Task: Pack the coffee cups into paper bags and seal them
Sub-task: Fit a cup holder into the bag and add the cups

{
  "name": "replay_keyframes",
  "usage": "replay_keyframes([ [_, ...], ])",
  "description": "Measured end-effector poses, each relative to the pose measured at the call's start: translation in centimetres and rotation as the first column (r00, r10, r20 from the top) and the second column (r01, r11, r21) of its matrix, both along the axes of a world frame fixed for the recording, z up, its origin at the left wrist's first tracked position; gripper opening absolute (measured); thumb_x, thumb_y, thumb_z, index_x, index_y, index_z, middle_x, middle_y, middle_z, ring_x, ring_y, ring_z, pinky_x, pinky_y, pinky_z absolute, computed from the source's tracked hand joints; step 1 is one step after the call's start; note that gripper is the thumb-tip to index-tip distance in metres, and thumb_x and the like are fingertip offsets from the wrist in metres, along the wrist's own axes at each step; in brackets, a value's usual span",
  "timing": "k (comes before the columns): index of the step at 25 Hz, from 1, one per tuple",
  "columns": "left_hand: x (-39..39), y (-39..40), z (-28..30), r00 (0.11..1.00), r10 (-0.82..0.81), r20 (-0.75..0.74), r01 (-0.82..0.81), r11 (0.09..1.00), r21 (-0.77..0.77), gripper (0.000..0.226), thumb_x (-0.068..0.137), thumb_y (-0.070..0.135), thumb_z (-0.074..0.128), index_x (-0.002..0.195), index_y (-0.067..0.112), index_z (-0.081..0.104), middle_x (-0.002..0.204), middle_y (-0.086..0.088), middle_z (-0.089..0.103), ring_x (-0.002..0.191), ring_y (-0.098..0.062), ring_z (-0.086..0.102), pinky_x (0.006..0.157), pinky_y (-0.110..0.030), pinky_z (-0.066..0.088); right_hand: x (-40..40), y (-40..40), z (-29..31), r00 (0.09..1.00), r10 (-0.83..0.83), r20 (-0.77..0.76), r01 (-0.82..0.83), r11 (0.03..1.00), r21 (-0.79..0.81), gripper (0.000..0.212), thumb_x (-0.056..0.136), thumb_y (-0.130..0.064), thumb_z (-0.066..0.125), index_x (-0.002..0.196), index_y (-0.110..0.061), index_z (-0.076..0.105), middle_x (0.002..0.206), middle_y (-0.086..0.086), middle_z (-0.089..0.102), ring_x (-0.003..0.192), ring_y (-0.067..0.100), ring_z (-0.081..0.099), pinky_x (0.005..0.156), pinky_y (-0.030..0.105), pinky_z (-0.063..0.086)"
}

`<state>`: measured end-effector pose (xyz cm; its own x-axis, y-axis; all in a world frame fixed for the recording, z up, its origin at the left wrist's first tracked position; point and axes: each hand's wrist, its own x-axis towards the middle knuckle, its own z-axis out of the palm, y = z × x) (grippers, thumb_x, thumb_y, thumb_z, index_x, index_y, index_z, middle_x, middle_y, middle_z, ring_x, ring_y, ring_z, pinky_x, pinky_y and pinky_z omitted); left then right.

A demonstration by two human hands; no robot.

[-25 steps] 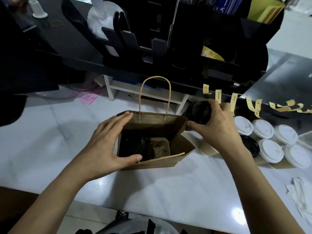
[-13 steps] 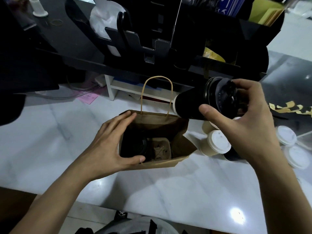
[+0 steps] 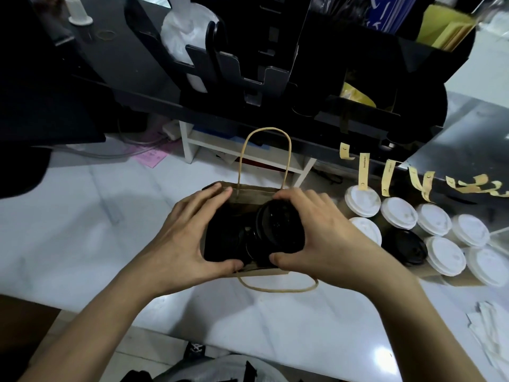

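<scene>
Brown kraft paper bag (image 3: pixel 248 195) stands open on the white marble counter (image 3: pixel 82 230), one twisted handle upright, the other lying flat toward the person. The right hand (image 3: pixel 319 232) grips a black-lidded coffee cup (image 3: pixel 278 226) at the bag's mouth — fingers curled round its lid. The left hand (image 3: pixel 181 238) clasps the bag's left edge, thumb and fingers spread. White-lidded cups (image 3: pixel 435 235) cluster to the right.
</scene>
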<state>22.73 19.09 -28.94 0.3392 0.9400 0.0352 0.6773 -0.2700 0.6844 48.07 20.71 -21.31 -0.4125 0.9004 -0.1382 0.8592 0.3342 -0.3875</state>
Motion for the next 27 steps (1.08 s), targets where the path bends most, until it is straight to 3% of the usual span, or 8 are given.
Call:
replay_keyframes([
  [5,0.1,-0.3,0.0,1.000,0.001,-0.001,-0.001,1.000,0.006,0.114,0.065,0.066,0.079,0.154,0.053,0.010,0.158,0.036,0.004,0.147,0.006,0.002,0.115,-0.031,0.020,-1.7,0.4,-1.1,0.986,-0.028,0.163,0.024,0.999,0.025,0.087,0.073,-0.051,0.078,0.143,-0.030,0.032,0.135,-0.005,0.045,0.124,0.018,0.036,0.101,0.030,0.042],
  [10,0.3,-0.4,0.0,1.000,0.005,0.003,-0.005,1.000,0.010,0.114,0.063,0.070,0.076,0.155,0.052,0.011,0.159,0.035,0.004,0.148,0.004,0.003,0.116,-0.031,0.021,-3.6,1.0,-1.3,0.951,0.030,0.309,-0.056,0.996,0.076,0.085,0.077,-0.041,0.079,0.144,-0.021,0.031,0.138,0.003,0.046,0.127,0.025,0.040,0.103,0.036,0.044],
  [15,0.2,-0.5,-0.1,1.000,0.008,0.000,-0.008,1.000,0.006,0.115,0.064,0.070,0.077,0.154,0.053,0.009,0.158,0.036,0.002,0.147,0.005,0.000,0.113,-0.031,0.021,-3.9,1.1,-2.2,0.950,0.046,0.308,-0.074,0.994,0.082,0.085,0.077,-0.039,0.081,0.143,-0.022,0.030,0.137,0.004,0.048,0.126,0.026,0.044,0.101,0.036,0.044],
  [21,0.3,-0.6,0.0,1.000,0.004,-0.008,-0.004,1.000,0.006,0.113,0.064,0.071,0.073,0.155,0.053,0.008,0.158,0.036,0.000,0.147,0.005,0.000,0.113,-0.031,0.022,-3.8,2.0,-4.1,0.892,0.050,0.449,-0.086,0.994,0.061,0.088,0.077,-0.042,0.083,0.143,-0.020,0.030,0.129,0.006,0.056,0.115,0.026,0.057,0.095,0.038,0.046],
  [27,0.1,-0.6,-0.1,1.000,-0.001,-0.011,0.001,1.000,0.002,0.113,0.066,0.072,0.073,0.155,0.052,0.006,0.158,0.036,-0.002,0.147,0.004,-0.001,0.114,-0.033,0.021,-3.2,2.3,-4.9,0.876,0.040,0.481,-0.085,0.994,0.073,0.090,0.076,-0.047,0.083,0.143,-0.020,0.030,0.125,0.004,0.059,0.110,0.025,0.062,0.093,0.037,0.044],
])
